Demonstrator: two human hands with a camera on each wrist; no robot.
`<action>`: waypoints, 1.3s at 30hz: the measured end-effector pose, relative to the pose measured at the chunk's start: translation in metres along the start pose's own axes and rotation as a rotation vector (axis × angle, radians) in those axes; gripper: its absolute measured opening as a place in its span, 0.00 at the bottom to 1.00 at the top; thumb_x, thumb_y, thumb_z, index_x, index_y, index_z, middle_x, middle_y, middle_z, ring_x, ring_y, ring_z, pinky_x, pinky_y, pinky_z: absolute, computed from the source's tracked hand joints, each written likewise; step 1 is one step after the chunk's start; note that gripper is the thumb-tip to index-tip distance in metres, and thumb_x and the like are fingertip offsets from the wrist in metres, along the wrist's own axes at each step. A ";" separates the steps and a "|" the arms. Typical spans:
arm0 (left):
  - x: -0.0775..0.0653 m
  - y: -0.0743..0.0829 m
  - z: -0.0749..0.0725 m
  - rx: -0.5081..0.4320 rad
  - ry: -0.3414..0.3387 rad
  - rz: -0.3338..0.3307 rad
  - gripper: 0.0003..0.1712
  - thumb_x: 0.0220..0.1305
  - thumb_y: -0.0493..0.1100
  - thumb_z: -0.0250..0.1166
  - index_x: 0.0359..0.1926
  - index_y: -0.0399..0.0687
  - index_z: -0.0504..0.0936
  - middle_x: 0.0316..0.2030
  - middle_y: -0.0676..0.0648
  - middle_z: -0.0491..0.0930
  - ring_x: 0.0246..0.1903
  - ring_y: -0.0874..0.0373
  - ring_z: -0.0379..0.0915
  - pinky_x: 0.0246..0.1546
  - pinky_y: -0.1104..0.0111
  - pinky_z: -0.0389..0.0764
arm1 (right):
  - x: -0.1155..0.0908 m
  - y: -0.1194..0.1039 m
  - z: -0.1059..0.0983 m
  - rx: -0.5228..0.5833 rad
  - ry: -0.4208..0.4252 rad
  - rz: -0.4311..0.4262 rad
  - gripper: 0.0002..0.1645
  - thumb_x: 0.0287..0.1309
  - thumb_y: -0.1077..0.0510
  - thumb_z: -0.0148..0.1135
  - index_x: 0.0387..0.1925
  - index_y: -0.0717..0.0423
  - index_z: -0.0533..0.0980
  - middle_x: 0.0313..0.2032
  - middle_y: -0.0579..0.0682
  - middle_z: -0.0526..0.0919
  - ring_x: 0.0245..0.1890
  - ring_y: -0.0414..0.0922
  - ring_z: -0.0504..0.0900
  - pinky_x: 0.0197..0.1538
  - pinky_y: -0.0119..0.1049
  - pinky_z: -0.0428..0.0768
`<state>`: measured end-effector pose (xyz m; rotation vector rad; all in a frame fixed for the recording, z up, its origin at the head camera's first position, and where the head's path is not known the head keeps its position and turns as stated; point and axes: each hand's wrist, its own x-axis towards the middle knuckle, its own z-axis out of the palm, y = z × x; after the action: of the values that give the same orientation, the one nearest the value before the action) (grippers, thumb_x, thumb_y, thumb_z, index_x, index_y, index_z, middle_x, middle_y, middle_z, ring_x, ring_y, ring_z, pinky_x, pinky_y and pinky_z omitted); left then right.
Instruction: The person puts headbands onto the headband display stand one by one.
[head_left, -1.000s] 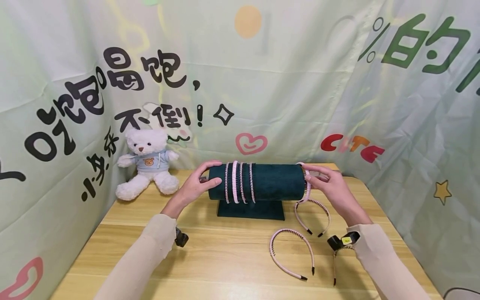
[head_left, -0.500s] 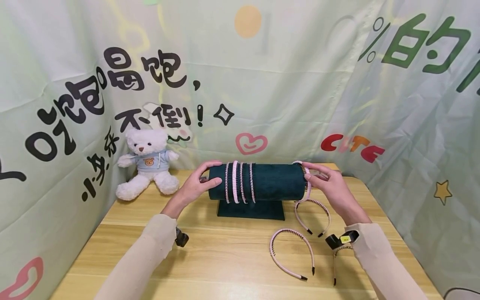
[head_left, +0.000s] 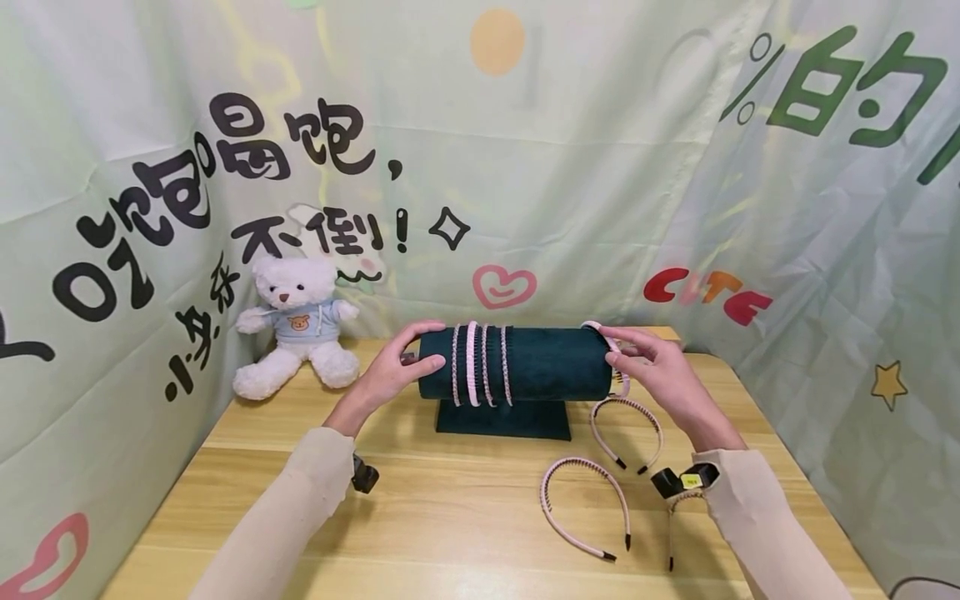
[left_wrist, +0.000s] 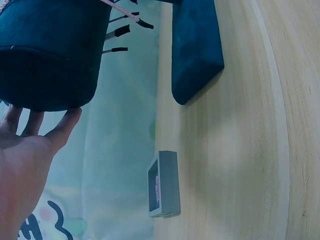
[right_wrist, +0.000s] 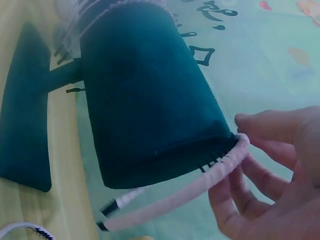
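A dark green velvet headband stand point(head_left: 558, 362), a horizontal roll on a flat base, stands on the table. Several pink and patterned headbands point(head_left: 471, 365) sit round its left part. My left hand point(head_left: 393, 367) holds the roll's left end, thumb in front; in the left wrist view, fingers touch the end's edge. At the right end, my right hand point(head_left: 667, 375) grips a pink headband point(right_wrist: 185, 195). That headband hangs tilted, its upper part against the roll's top edge and its black-tipped ends hanging free, clear of the end face. Fingers partly cover it.
Two pink headbands lie on the table, one in front point(head_left: 542, 492) and one nearer the stand point(head_left: 658, 433). Another headband point(head_left: 671, 533) is partly hidden below my right wrist. A white teddy bear point(head_left: 300, 325) sits back left. The left wrist view shows a small grey box point(left_wrist: 167, 185).
My right hand has tilted the pink headband: its top has shifted slightly left onto the roll, while its lower part has swung a little right. My left hand has stayed in place.
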<state>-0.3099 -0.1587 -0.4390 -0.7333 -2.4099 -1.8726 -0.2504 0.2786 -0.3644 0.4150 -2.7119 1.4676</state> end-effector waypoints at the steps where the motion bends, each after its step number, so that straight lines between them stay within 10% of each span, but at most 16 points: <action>1: 0.000 0.000 0.000 0.003 0.001 -0.003 0.32 0.76 0.48 0.71 0.76 0.62 0.74 0.78 0.50 0.67 0.68 0.43 0.72 0.69 0.45 0.80 | 0.000 -0.001 0.000 -0.012 -0.002 -0.011 0.32 0.82 0.47 0.61 0.80 0.48 0.72 0.78 0.59 0.70 0.65 0.57 0.76 0.62 0.39 0.77; 13: -0.001 -0.002 0.000 -0.006 -0.002 -0.015 0.32 0.76 0.49 0.71 0.76 0.63 0.73 0.79 0.49 0.66 0.69 0.42 0.72 0.70 0.45 0.79 | -0.001 0.005 0.003 0.000 -0.031 -0.098 0.30 0.83 0.52 0.60 0.79 0.50 0.72 0.77 0.59 0.69 0.59 0.52 0.80 0.53 0.25 0.84; 21: -0.001 0.001 0.000 0.002 0.004 -0.017 0.32 0.75 0.50 0.72 0.75 0.63 0.74 0.79 0.49 0.65 0.72 0.43 0.68 0.77 0.37 0.68 | 0.002 0.024 0.000 -0.001 -0.101 -0.184 0.31 0.85 0.54 0.54 0.83 0.47 0.66 0.85 0.54 0.58 0.77 0.58 0.64 0.65 0.18 0.70; 29: -0.001 0.002 0.001 0.004 0.002 -0.020 0.32 0.76 0.49 0.72 0.76 0.62 0.74 0.80 0.49 0.65 0.73 0.43 0.67 0.78 0.37 0.67 | 0.008 0.040 -0.007 0.090 -0.198 -0.222 0.33 0.86 0.57 0.50 0.86 0.46 0.61 0.87 0.51 0.54 0.80 0.33 0.58 0.70 0.16 0.66; 39: 0.000 0.002 0.000 0.022 0.007 -0.026 0.31 0.76 0.49 0.71 0.76 0.65 0.73 0.79 0.50 0.66 0.72 0.43 0.69 0.76 0.40 0.71 | 0.014 0.045 -0.004 0.038 -0.176 -0.224 0.35 0.83 0.57 0.58 0.85 0.45 0.63 0.86 0.52 0.58 0.76 0.34 0.65 0.66 0.20 0.74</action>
<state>-0.3090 -0.1582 -0.4373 -0.6956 -2.4435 -1.8517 -0.2755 0.3020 -0.3967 0.8572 -2.6580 1.4877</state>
